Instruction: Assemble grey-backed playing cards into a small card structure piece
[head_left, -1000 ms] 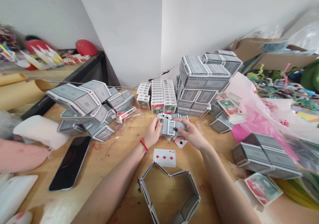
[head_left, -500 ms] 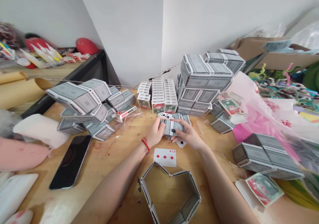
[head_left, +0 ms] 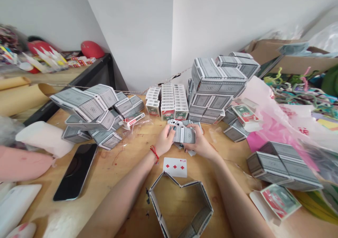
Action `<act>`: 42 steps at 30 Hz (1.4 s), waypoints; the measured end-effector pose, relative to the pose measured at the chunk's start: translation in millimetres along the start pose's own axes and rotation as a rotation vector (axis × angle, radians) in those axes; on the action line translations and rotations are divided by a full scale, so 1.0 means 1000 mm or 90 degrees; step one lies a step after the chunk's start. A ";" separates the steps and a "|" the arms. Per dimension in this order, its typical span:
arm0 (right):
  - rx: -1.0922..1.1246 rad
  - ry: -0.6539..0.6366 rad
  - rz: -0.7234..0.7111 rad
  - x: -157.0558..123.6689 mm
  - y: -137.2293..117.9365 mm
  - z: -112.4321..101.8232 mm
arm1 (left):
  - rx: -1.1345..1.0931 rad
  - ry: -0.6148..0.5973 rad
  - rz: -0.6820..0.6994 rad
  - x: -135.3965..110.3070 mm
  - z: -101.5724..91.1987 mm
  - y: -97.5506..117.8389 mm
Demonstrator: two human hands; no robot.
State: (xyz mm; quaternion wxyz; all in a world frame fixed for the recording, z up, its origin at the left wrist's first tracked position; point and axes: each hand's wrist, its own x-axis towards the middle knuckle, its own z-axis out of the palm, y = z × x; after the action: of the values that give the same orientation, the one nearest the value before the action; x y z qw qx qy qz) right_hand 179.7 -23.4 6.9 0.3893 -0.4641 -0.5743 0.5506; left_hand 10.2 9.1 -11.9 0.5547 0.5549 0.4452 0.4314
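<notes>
Grey-backed playing cards [head_left: 184,135] are held between my two hands over the middle of the table. My left hand [head_left: 166,138] closes on their left end, thumb on top, a red string bracelet at the wrist. My right hand [head_left: 198,142] grips the right end, its fingers partly hidden behind and under the cards. Loose cards lie beneath; a face-up spade card [head_left: 175,122] shows behind the held ones. Nearer me a three of diamonds [head_left: 174,167] rests face up. In front stands a heart-shaped ring of joined cards [head_left: 207,192], between my forearms.
Stacked card blocks rise at the left [head_left: 91,107] and back right [head_left: 219,79]. Upright card boxes [head_left: 167,104] stand at the back. A black phone [head_left: 76,171] lies left. Right are a card block [head_left: 283,165], an opened card box [head_left: 280,201] and plastic bags [head_left: 280,114].
My right thumb and fingers have shifted from the top of the cards to their right end. The held cards now tilt up slightly and show more of their backs.
</notes>
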 end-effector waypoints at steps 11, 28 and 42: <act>-0.333 0.210 -0.158 0.007 0.005 0.007 | -0.107 0.114 -0.004 -0.003 0.004 0.007; -0.291 0.163 -0.198 0.004 0.003 0.016 | -0.075 0.135 -0.026 0.000 -0.001 0.008; -0.290 0.181 -0.177 0.003 0.010 0.020 | -0.011 0.082 0.005 -0.003 -0.003 0.011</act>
State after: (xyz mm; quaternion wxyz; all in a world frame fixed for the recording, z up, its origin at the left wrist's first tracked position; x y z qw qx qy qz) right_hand 160.6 -26.7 -4.6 0.4235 -0.5289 -0.6808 0.2781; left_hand 7.0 7.0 -1.3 0.5278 0.5228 0.4742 0.4725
